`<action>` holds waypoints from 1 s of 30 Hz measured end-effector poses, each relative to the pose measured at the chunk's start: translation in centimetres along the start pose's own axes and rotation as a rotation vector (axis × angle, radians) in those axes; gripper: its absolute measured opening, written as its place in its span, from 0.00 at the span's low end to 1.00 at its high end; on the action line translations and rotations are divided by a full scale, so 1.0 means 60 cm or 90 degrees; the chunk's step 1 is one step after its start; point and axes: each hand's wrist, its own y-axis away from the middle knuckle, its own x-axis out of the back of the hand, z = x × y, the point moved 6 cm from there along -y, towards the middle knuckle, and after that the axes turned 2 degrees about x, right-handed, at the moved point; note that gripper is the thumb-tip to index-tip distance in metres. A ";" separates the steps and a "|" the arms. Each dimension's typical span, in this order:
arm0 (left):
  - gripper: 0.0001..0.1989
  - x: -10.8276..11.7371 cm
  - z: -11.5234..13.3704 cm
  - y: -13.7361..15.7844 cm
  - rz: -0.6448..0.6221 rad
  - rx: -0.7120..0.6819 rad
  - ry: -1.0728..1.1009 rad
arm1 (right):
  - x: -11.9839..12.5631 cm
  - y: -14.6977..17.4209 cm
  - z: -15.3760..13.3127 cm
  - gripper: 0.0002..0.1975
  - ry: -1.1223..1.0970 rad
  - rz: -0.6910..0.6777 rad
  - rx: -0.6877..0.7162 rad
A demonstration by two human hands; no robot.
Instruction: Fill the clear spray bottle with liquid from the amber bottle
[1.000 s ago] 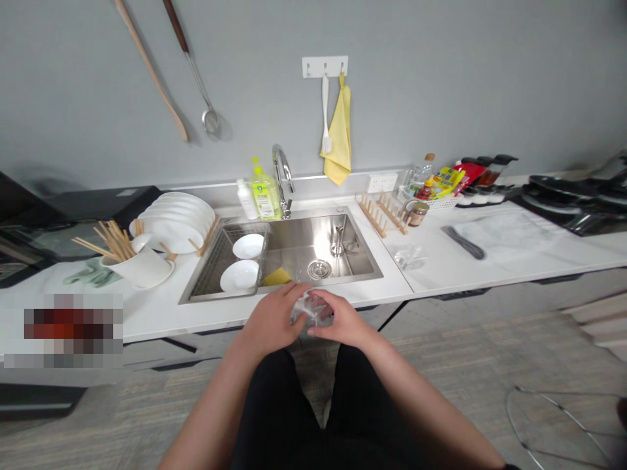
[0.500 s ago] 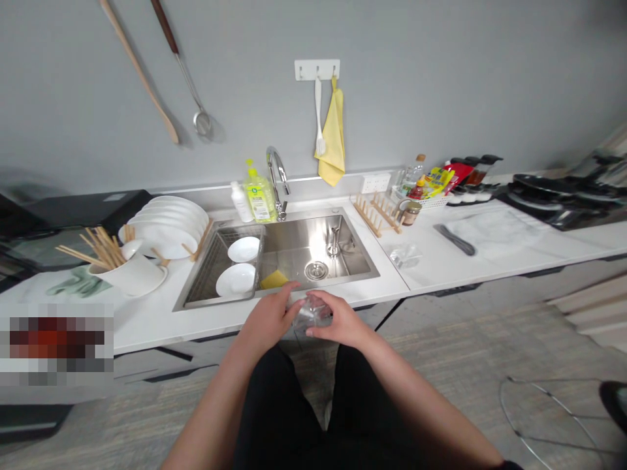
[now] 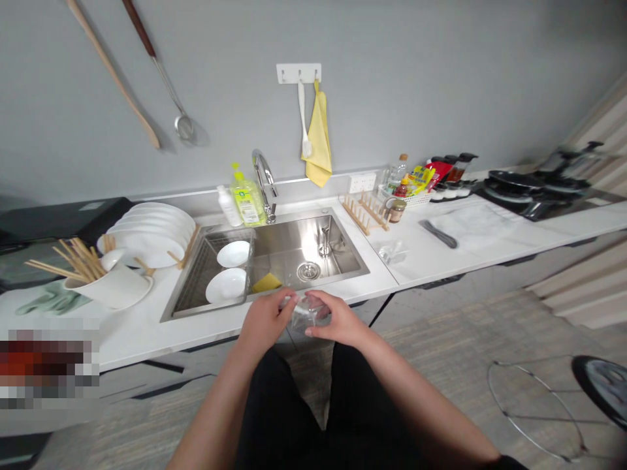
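Observation:
In front of the sink's near edge, both hands are on a see-through, glossy piece of clear plastic [image 3: 311, 314]; its exact kind does not show. My right hand [image 3: 337, 318] grips its right side, thumb below and fingers above. My left hand [image 3: 267, 320] pinches its upper left edge between thumb and fingers. Behind it is the steel sink [image 3: 289, 238], with a yellow sponge cloth [image 3: 267, 282] on its bottom. Two white bowls [image 3: 226, 286] sit in the basket [image 3: 247, 261] at the sink's left.
White plates [image 3: 147, 245] stand in a rack at left, beside a pot of chopsticks [image 3: 115, 287]. A faucet [image 3: 267, 186] and soap bottles [image 3: 247, 199] are behind the sink. Another clear plastic piece [image 3: 393, 251], a wooden rack [image 3: 365, 212] and dark tongs-like item [image 3: 437, 233] lie right.
The view has turned slightly right, so the counter appears shifted left. My left hand's fingers have closed from spread to a pinch on the clear plastic. My right hand keeps its grip.

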 end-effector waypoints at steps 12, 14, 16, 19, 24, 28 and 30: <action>0.13 0.002 0.027 0.008 0.018 -0.030 0.011 | 0.015 0.022 -0.005 0.46 0.028 0.031 0.004; 0.15 0.013 0.025 0.012 0.066 -0.019 0.022 | 0.019 0.025 -0.008 0.46 0.030 0.035 0.000; 0.15 0.021 0.026 0.015 0.084 -0.029 0.026 | 0.023 0.029 -0.009 0.46 0.036 0.039 -0.003; 0.16 0.028 0.028 0.016 0.088 -0.032 0.007 | 0.029 0.033 -0.005 0.46 0.035 0.051 -0.005; 0.15 0.028 0.035 0.014 0.071 -0.029 0.003 | 0.033 0.035 0.002 0.46 0.025 0.058 -0.003; 0.15 0.030 0.034 0.014 0.079 -0.017 0.008 | 0.033 0.029 0.002 0.45 0.025 0.051 -0.002; 0.15 0.033 0.029 0.015 0.094 -0.006 0.003 | 0.031 0.025 0.002 0.44 0.023 0.047 0.001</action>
